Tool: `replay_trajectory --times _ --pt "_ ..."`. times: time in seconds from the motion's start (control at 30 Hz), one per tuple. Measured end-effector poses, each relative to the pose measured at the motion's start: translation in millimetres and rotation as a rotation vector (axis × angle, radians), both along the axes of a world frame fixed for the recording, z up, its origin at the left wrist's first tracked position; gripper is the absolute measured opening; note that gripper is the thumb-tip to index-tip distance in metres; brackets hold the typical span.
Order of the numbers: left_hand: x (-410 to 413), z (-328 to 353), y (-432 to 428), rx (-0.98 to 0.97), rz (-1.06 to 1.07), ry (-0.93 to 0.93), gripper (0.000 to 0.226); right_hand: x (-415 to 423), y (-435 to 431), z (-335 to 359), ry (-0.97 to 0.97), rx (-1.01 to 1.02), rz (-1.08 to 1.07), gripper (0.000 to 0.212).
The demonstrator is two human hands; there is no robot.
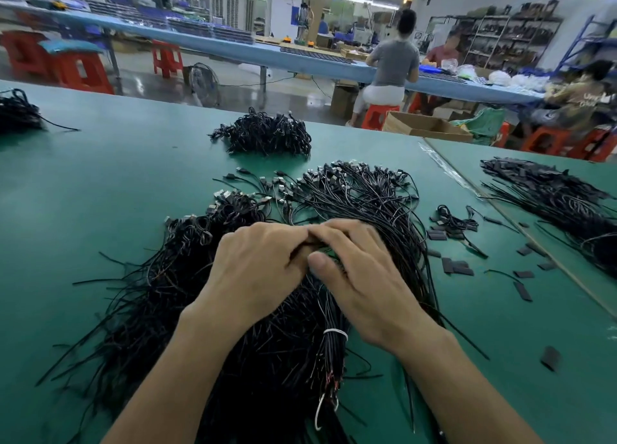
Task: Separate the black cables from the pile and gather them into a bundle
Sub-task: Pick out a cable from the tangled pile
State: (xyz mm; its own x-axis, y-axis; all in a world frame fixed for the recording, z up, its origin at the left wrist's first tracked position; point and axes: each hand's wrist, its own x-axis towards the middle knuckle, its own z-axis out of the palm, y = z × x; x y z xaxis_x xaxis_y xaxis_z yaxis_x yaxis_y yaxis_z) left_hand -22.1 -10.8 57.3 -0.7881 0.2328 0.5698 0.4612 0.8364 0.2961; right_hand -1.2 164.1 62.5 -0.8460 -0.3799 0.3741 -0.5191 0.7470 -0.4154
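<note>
Close to the near edge of the green surface (100,193) lies a tied bundle (329,360) of dark wires, cinched by a white band (335,332), its loose ends pointing at that edge. Just beyond it the big pile of black cables (374,209) spreads across the middle of the surface, plug ends fanned toward the far edge, thin tails trailing toward the near left corner.

Both hands sit on top of this pile, knuckles up and fingertips meeting. On the left hand (257,270) the grip is narrow, fingers curled down round a few strands of the black cables. The right hand (360,276) does likewise, its thumb pressed in against the same strands.

Short black strips (462,269) lie scattered toward the right edge. A smaller heap (267,136) of coiled cable rests near the far edge, well apart from the pile. Another heap (16,113) sits toward the far left corner. Across the seam on the right, a long heap (551,199) lies on the adjoining surface.
</note>
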Motion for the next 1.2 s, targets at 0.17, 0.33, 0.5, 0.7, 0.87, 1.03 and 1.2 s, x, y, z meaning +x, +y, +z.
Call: replay_trajectory --times 0.17,0.33,0.5,0.7,0.87,1.03,1.2 --pt "5 3 0 0.012 0.000 -0.002 0.049 -5 4 3 -0.032 -0.189 -0.008 0.030" --pt "1 3 -10 0.059 0.147 0.006 0.047 -13 32 -2 0.114 -0.365 -0.377 0.015" --pt "1 2 -6 0.064 0.098 -0.110 0.045 -15 38 -3 -0.066 -0.077 -0.347 0.025" --pt "3 -1 -4 0.067 0.089 -0.237 0.052 -10 20 -2 -0.207 -0.169 -0.184 0.021" --pt "0 -9 -9 0.171 -0.058 -0.450 0.028 -10 23 -1 -0.143 -0.270 -0.189 0.021" --pt "4 1 1 0.399 -0.280 -0.617 0.054 -7 22 11 -0.089 -0.509 -0.054 0.018" --pt "18 14 5 0.603 -0.823 -0.959 0.054 -8 14 18 -0.073 -0.719 0.001 0.025"
